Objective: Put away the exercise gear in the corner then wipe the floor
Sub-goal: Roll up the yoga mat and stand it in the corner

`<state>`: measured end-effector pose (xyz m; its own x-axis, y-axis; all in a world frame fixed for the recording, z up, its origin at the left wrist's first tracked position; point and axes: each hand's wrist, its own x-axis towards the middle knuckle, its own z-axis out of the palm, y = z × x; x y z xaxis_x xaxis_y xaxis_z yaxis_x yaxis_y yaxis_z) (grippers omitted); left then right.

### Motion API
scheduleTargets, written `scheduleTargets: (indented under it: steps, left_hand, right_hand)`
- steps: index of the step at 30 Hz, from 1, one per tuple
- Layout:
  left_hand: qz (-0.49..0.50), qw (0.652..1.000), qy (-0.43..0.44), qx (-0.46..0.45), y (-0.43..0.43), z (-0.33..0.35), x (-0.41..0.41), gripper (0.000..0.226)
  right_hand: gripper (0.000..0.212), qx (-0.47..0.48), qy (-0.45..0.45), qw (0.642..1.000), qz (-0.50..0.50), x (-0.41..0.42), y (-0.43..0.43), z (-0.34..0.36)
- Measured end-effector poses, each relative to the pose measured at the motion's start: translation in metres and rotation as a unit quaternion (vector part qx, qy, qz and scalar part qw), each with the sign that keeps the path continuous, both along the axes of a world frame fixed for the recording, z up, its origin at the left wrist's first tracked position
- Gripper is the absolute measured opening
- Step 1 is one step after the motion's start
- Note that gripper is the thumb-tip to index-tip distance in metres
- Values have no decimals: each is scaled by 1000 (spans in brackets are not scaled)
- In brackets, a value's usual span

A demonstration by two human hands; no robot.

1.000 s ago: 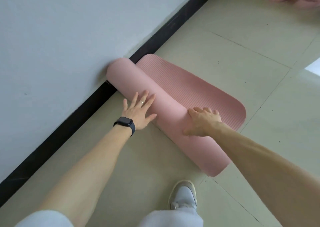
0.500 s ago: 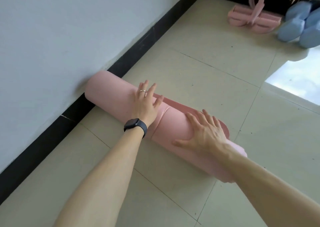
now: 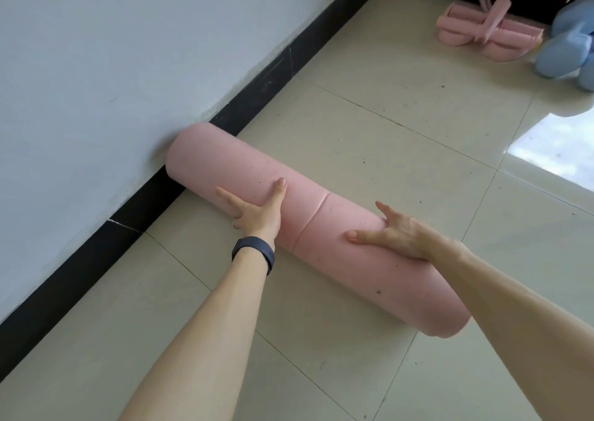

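While I watch, mat: pink roll (image 3: 321,227) fully rolled on floor (image 3: 385,124), far end against wall (image 3: 96,66).
Left hand (image 3: 257,214): fingers spread, pressed on roll.
Right hand (image 3: 395,232): spread, cupping roll.
Corner: pink pedal puller (image 3: 482,31), 2 blue dumbbells (image 3: 569,54), well apart.

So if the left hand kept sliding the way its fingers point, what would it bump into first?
The left hand already lies on the rolled pink mat. Going on over it, the way looks free across the floor, though depth is hard to judge.

Matt pink foam mat (image 3: 337,237), glossy tiled floor (image 3: 401,124)
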<state>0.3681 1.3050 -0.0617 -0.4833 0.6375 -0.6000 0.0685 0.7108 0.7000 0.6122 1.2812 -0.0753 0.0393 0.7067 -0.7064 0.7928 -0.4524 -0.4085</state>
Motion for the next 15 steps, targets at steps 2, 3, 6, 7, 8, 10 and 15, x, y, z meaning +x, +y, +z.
scheduleTargets:
  steps: [2,3,6,7,8,10,15]
  left_hand:
    - [-1,1000,8,-9,1,-1,-1,128]
    - [0,1000,16,-8,2,-2,0,128]
    - [5,999,28,17,-1,-5,3,125]
    - [7,999,22,26,-3,-8,2,126]
    - [10,999,8,34,-6,-12,-1,128]
    - [36,997,-48,38,-11,-15,-9,139]
    - [89,976,-198,25,-37,-3,-27,136]
  right_hand:
    - [135,34,-40,998,25,-3,-1,2]
    - [125,53,-55,996,37,-4,-3,3]
    - [109,78,-58,994,48,-11,-11,4]
    - [111,72,-51,995,42,-12,-14,4]
    - [115,58,-38,997,27,-14,-17,5]
    - [118,33,-14,999,-5,-18,-25,8]
    - [119,103,-19,995,-3,-39,-72,18]
